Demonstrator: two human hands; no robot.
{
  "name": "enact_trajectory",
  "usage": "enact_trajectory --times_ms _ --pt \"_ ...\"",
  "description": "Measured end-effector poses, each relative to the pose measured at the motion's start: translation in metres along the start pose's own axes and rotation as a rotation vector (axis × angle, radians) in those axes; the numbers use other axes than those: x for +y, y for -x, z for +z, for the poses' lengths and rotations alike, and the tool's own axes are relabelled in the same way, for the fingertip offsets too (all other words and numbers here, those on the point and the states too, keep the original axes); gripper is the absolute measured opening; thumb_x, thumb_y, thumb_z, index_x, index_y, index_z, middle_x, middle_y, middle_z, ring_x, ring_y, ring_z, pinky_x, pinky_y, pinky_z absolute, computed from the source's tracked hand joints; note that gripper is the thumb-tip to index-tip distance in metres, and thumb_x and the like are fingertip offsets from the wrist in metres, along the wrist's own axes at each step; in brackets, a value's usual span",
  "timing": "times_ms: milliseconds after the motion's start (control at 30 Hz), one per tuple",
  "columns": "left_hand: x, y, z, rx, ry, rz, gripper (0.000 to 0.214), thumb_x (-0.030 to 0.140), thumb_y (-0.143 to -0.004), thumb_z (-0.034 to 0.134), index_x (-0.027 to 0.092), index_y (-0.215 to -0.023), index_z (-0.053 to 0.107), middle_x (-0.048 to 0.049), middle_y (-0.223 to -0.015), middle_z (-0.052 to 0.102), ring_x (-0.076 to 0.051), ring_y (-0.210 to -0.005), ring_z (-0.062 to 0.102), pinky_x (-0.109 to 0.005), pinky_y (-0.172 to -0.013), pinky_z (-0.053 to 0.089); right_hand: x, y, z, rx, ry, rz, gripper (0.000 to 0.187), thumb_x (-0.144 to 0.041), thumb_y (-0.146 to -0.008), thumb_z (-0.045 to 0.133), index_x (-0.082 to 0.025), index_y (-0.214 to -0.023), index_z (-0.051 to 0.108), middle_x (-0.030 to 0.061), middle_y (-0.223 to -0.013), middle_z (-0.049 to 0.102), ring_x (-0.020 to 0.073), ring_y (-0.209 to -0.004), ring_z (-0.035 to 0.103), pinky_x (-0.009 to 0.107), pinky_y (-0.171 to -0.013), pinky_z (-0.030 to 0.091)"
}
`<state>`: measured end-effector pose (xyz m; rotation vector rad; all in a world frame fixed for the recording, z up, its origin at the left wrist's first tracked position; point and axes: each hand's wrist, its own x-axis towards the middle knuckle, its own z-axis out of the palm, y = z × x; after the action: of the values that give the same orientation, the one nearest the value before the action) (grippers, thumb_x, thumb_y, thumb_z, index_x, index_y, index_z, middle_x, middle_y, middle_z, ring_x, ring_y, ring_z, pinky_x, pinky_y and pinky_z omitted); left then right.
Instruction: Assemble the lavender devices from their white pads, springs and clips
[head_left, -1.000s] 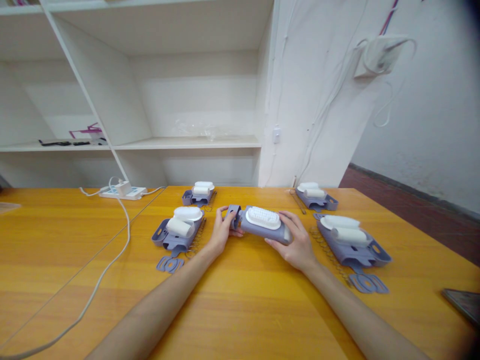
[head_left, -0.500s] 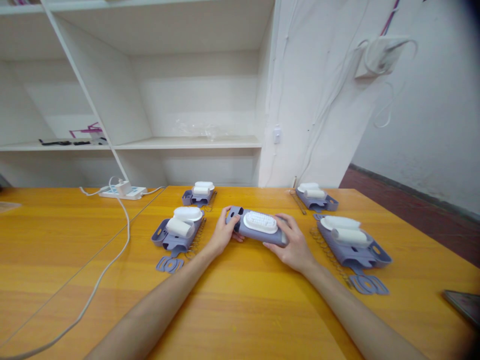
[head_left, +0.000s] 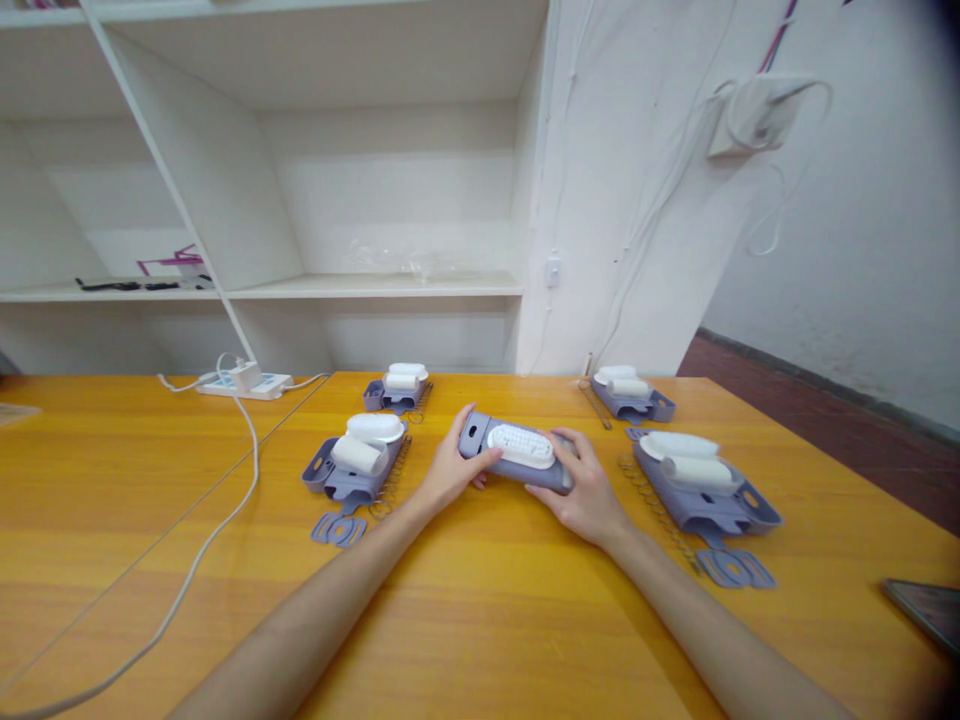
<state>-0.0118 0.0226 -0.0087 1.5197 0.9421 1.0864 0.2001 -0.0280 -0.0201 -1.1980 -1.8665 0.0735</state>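
Both hands hold a grey-purple plastic case (head_left: 517,470) a little above the middle of the table, lying crosswise and slightly tilted. On its upper side is a white oval piece (head_left: 521,446) with a bumpy, brush-like face. My left hand (head_left: 457,467) grips the left end, around a grey-purple end cap (head_left: 472,432) with a slot, its thumb reaching to the oval's edge. The right end is clasped by my right hand (head_left: 589,490), fingers on top and thumb at the near side. Fingers underneath are partly hidden.
Similar grey-purple sets with white rolls stand left (head_left: 358,460), far left (head_left: 400,386), right (head_left: 701,480) and far right (head_left: 630,392). Metal coils and flat grey-purple rings (head_left: 339,528) lie near them. A white cable (head_left: 251,480) runs from a power strip (head_left: 247,382); a dark flat device (head_left: 926,608) lies right.
The end cap now sits closer against the case body, where a dark gap showed before. My left thumb has slid right, toward the white oval. My right hand has hardly moved.
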Motion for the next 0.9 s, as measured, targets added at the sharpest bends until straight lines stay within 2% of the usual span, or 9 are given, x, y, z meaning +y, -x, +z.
enact_trajectory --times_ms 167,233,400,567,733,900 --pt "0.0019 0.0025 0.0011 -0.002 -0.031 0.034 0.109 0.037 -0.056 0.079 0.033 -0.141 0.012 -0.0109 -0.115 0.053 -0.006 -0.047 0.054 -0.023 -0.040 0.050 -0.0013 0.0001 -0.0006 0.013 0.010 0.011 0.063 -0.027 -0.070 0.070 -0.024 -0.128 0.044 0.0085 -0.126 0.039 0.0258 -0.119 0.041 0.041 -0.104 0.034" --pt "0.0024 0.0026 0.0010 -0.005 -0.045 0.035 0.109 0.037 -0.056 0.079 0.033 -0.141 0.011 -0.0118 -0.117 0.051 -0.006 -0.047 0.055 -0.023 -0.039 0.050 -0.0016 0.0000 -0.0008 0.011 0.012 0.012 0.063 -0.027 -0.070 0.069 -0.025 -0.128 0.044 0.0084 -0.126 0.039 0.0258 -0.118 0.041 0.041 -0.104 0.034" --pt "0.0030 0.0020 0.0014 -0.012 -0.116 0.020 0.101 0.044 -0.064 0.072 0.030 -0.142 0.011 -0.0095 -0.104 0.058 -0.007 -0.043 0.054 -0.024 -0.039 0.049 -0.0002 -0.0001 -0.0015 0.002 0.012 0.014 0.063 -0.027 -0.070 0.069 -0.025 -0.128 0.043 0.0081 -0.126 0.039 0.0255 -0.119 0.041 0.041 -0.104 0.034" --pt "0.0022 0.0024 0.0016 -0.013 -0.141 0.017 0.100 0.047 -0.065 0.070 0.027 -0.143 0.010 -0.0073 -0.094 0.061 -0.008 -0.042 0.053 -0.023 -0.039 0.048 0.0010 -0.0003 -0.0018 -0.004 0.016 0.018 0.063 -0.028 -0.070 0.069 -0.025 -0.127 0.043 0.0078 -0.126 0.039 0.0255 -0.119 0.041 0.041 -0.105 0.034" --pt "0.0002 0.0036 0.0012 -0.026 -0.168 0.026 0.097 0.049 -0.070 0.066 0.023 -0.144 0.009 -0.0032 -0.080 0.061 -0.007 -0.041 0.049 -0.019 -0.038 0.043 0.0013 0.0003 -0.0007 -0.006 0.008 0.024 0.061 -0.030 -0.070 0.069 -0.026 -0.126 0.044 0.0074 -0.126 0.040 0.0250 -0.119 0.041 0.040 -0.105 0.034" --pt "0.0016 0.0047 0.0019 -0.014 -0.188 0.031 0.095 0.049 -0.071 0.065 0.024 -0.143 0.009 -0.0014 -0.077 0.060 -0.006 -0.041 0.047 -0.018 -0.037 0.040 0.0021 0.0002 0.0006 -0.005 0.010 0.028 0.061 -0.030 -0.070 0.069 -0.025 -0.126 0.043 0.0075 -0.125 0.040 0.0251 -0.119 0.042 0.041 -0.105 0.034"
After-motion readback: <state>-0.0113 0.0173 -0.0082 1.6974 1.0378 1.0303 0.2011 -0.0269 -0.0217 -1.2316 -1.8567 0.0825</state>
